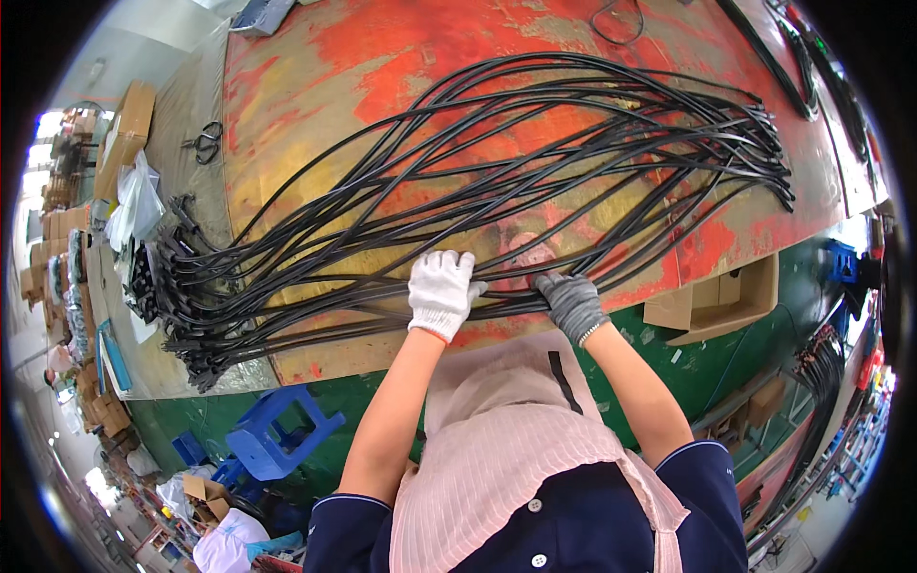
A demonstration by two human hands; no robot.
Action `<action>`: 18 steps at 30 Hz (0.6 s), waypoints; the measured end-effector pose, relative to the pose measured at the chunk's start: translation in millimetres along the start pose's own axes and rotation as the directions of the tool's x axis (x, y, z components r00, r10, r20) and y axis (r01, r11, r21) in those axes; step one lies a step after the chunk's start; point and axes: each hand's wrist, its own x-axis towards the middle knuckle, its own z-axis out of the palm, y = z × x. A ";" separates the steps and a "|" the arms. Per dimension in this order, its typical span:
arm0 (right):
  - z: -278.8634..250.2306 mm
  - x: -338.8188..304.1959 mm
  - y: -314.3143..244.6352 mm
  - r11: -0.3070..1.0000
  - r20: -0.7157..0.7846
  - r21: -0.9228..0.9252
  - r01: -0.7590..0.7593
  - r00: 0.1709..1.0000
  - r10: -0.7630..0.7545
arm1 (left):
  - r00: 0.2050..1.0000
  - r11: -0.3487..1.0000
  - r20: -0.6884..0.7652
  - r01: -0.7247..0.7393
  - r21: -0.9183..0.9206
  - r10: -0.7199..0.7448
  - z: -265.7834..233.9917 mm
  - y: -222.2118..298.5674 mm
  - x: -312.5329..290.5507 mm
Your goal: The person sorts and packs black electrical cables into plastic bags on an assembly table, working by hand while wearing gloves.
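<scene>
Long black cables [458,181] lie in a loose bundle across the worn red and yellow tabletop. At the near edge of the table my left hand [441,291], in a white glove, is closed over several of the near cables, its thumb pointing right. A short way to the right, my right hand [571,304], in a grey glove, is closed round the same near strands, its fingers partly hidden. Dark connector ends [162,286] are piled together at the left. The other cable ends [769,153] gather at the far right.
Scissors [204,143] and an open cardboard box [124,134] are on the table's left side. Another open cardboard box [716,298] stands below the table's right front edge. A blue stool [272,435] is on the green floor at left. More black cables [821,382] hang at right.
</scene>
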 end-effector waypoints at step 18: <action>-47.9 146.1 -67.1 0.911 -0.013 -0.326 0.254 0.962 -0.272 | 0.948 0.984 0.315 0.016 -0.176 0.041 -2.0 9.1 -5.7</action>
